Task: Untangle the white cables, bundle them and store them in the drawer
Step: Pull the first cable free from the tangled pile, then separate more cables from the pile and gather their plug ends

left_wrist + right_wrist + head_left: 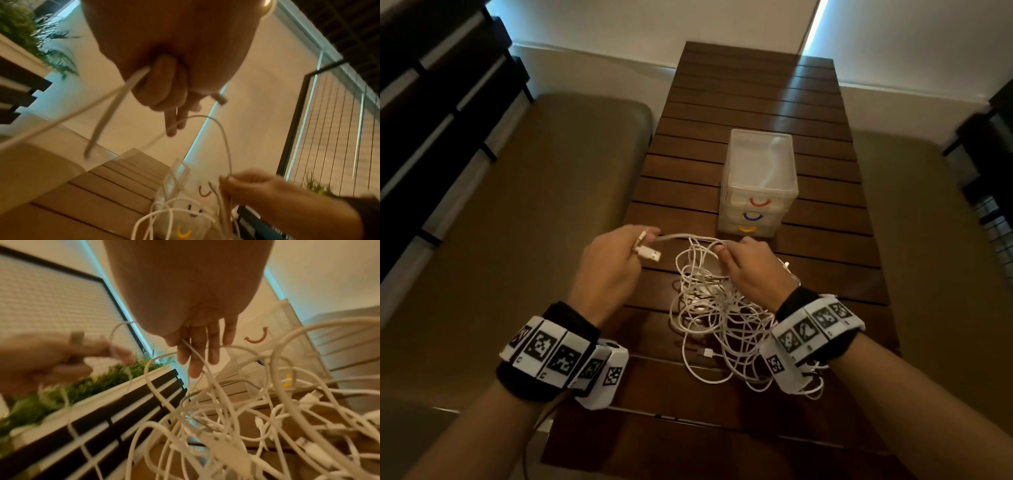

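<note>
A tangle of white cables [709, 308] lies on the dark slatted wooden table [756, 102], close to me. My left hand [619, 257] grips one cable near its USB plug [649, 254], fingers curled round the cord [164, 84]. My right hand [746, 263] pinches the same cable a short way along, above the heap, with the strand [191, 348] running across its fingers. The stretch between the hands [688, 237] hangs nearly level. Behind the heap stands a clear plastic drawer unit [760, 178] with red, blue and yellow handles, all drawers closed.
Cushioned benches [534, 205] flank the table on both sides. A loose plug [705, 353] lies at the heap's near edge. Dark slatted frames [431, 85] and a planter with greenery [82, 386] stand off to the left.
</note>
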A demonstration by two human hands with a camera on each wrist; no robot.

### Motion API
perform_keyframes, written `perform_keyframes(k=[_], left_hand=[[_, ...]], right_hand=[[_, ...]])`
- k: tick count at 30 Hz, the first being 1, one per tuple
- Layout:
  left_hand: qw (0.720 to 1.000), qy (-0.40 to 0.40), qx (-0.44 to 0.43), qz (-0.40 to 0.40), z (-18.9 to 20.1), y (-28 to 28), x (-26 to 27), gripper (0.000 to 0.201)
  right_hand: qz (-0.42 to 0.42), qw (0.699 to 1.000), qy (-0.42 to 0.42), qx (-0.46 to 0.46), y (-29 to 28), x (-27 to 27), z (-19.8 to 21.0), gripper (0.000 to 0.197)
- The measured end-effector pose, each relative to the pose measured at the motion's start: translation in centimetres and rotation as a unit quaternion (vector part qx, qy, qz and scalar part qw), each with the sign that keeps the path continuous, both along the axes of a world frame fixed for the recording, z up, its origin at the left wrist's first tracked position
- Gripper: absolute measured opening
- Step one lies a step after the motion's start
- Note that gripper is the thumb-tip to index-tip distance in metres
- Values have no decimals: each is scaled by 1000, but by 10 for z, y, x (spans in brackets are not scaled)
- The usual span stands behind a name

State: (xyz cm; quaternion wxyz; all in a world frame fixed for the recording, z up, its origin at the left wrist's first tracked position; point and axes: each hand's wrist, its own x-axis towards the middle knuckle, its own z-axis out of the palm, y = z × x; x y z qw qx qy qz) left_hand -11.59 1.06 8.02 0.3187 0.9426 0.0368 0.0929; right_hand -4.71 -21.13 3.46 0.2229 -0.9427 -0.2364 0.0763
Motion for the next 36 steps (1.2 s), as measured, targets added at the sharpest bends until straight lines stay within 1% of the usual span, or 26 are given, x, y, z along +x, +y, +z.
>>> perform_keyframes(k=[2, 3, 4, 5, 7, 8, 10, 11, 12, 14, 15, 17, 18, 20, 22, 23, 26, 28, 30, 32, 34, 36], left_hand=[[995, -82, -58, 8, 11, -8, -5, 30], [991, -109, -71, -5, 16, -15, -6, 31], [989, -119, -77, -32, 20, -23, -8, 32], [989, -109, -79, -68, 21, -32, -9, 35], [987, -47, -72, -135, 13, -51, -10, 49], [987, -17, -35, -158, 4, -59, -10, 52], [979, 51, 78, -179, -15, -68, -8, 50], [975, 73, 119, -173, -23, -69, -8, 47], [974, 84, 139, -160, -28, -69, -6, 41], [974, 85, 164, -131, -32, -61, -2, 22], [972, 85, 173, -135, -34, -57, -1, 14], [973, 70, 142, -171, -36, -47, 1, 16], [975, 56, 108, -187, -33, -45, 0, 20], [982, 11, 9, -191, -20, -44, -2, 28], [984, -45, -80, -155, -4, -43, -1, 31], [982, -70, -109, -137, 5, -40, 0, 29], [973, -106, -192, -71, 21, -28, 2, 28], [966, -122, -225, -28, 21, -24, 1, 30], [958, -139, -253, 5, 21, -22, -1, 34], [945, -157, -286, 31, 24, -21, -1, 35], [934, -179, -306, 36, 31, -19, -4, 34], [927, -195, -319, 29, 37, -14, -6, 34]], right_hand=[[26, 989, -36, -138, 4, -10, -4, 33], [35, 983, -39, -176, 6, -14, -10, 32], [43, 983, -36, -174, 7, -17, -15, 31], [43, 989, -25, -143, 8, -18, -17, 31], [45, 998, -4, -38, 10, -20, -20, 26], [57, 998, 5, 3, 11, -21, -20, 23], [93, 994, 18, 50, 10, -25, -18, 17], [104, 992, 26, 67, 10, -29, -18, 15], [104, 990, 31, 92, 7, -33, -18, 14], [74, 984, 54, 153, 3, -38, -19, 15], [49, 979, 73, 184, 0, -39, -20, 21], [16, 969, 107, 224, -3, -39, -23, 33], [11, 965, 124, 230, -4, -38, -23, 36], [22, 959, 166, 228, -4, -36, -26, 41], [48, 959, 196, 200, -4, -33, -28, 44], [54, 963, 196, 178, -5, -31, -27, 43], [54, 975, 154, 147, -9, -20, -19, 36], [62, 979, 132, 146, -7, -12, -11, 34], [72, 977, 143, 138, -3, -4, -8, 31], [80, 978, 157, 109, 1, 1, -6, 25], [87, 980, 157, 83, 1, 3, -2, 22], [80, 984, 133, 92, -4, 1, 3, 20]])
